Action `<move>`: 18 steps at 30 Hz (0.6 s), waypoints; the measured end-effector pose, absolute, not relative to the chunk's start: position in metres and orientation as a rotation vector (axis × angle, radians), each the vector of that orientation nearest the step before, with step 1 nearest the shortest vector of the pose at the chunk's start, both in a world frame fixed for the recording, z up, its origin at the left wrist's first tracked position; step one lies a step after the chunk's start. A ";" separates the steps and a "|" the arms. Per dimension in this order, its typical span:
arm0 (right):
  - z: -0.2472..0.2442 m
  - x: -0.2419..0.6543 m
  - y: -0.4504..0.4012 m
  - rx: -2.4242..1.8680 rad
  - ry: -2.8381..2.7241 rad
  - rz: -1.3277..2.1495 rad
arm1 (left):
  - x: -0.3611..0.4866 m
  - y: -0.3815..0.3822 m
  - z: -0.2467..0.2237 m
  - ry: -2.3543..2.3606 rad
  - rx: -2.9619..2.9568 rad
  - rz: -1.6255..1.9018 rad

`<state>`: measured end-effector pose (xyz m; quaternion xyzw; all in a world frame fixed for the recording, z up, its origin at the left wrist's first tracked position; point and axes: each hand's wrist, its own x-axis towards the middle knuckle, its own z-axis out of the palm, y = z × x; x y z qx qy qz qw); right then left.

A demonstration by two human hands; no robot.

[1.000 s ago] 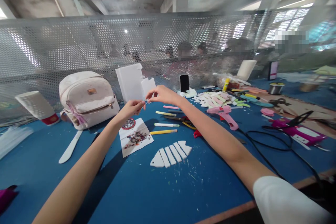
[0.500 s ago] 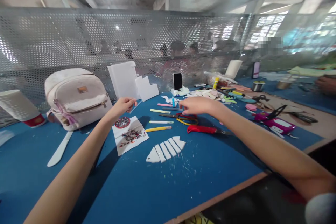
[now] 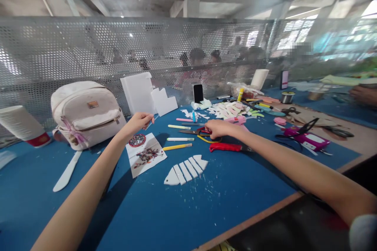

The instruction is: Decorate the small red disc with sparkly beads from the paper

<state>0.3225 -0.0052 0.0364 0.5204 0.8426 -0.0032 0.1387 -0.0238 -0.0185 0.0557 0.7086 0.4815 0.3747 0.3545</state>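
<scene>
right hand (image 3: 219,128) lowered, curled over scissors (image 3: 200,130), left hand (image 3: 141,121) pinching strip (image 3: 156,117)

clear strip (image 3: 150,124); scissors (image 3: 194,131) pointing left

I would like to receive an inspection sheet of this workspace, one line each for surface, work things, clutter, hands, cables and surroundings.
Surface: blue tabletop with pale crumbs around white, flat pieces laid out in a fish shape.
Work things: thin, pale, translucent-looking strip; scissors with red-and-yellow handles.
Clutter: pile of pastel offcuts; yellow marker; red-handled tool.
Hands: left hand pinches the strip; right hand is at the scissors' handles, grip partly hidden.
Cables: dark, cord-like loops near the magenta device; ends unclear.
Surroundings: grey perforated screen, blurred people behind; pale pink backpack on the table.
</scene>
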 end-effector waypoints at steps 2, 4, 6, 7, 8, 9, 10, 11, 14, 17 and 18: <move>0.038 0.323 -0.007 1.514 2.442 0.013 | -0.024 -0.018 0.056 1.244 1.829 0.964; 0.040 0.323 -0.009 1.537 2.446 0.048 | -0.023 -0.016 0.056 1.246 1.827 0.956; 0.043 0.323 -0.010 1.564 2.451 0.092 | -0.023 -0.015 0.056 1.244 1.826 0.947; 0.046 0.323 -0.010 1.576 2.455 0.118 | -0.022 -0.015 0.056 1.241 1.827 0.941; 0.049 0.323 -0.010 1.588 2.461 0.147 | -0.022 -0.015 0.056 1.238 1.829 0.938; 0.052 0.323 -0.010 1.602 2.468 0.180 | -0.021 -0.015 0.056 1.235 1.832 0.937; 0.056 0.324 -0.010 1.618 2.477 0.218 | -0.021 -0.015 0.056 1.233 1.835 0.937; 0.060 0.324 -0.011 1.639 2.487 0.260 | -0.021 -0.016 0.056 1.232 1.838 0.939; 0.070 0.324 -0.015 1.722 2.520 0.403 | -0.022 -0.016 0.056 1.234 1.844 0.949; 0.073 0.322 -0.019 1.795 2.593 0.446 | -0.023 -0.014 0.055 1.244 1.848 0.961; 0.073 0.321 -0.021 1.804 2.640 0.372 | -0.023 -0.014 0.055 1.248 1.849 0.963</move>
